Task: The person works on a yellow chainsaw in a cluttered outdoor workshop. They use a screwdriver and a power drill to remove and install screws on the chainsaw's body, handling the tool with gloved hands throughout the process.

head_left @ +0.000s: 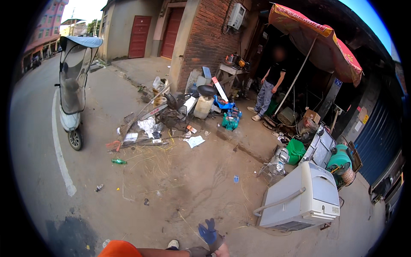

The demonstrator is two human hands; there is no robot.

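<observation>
While the blue glove [206, 231] is worn on the right hand [209, 234], fingers spread and free, the left hand [198, 252] is held near that wrist, grip impossible to tell; a green bottle [119, 161] is seen lying, a pale jerrycan [203, 107] standing, contents unclear.

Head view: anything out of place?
Yes: a green bottle lies on its side on the ground, apart from the junk pile. Lying loose in the open, it looks like stray litter.
</observation>
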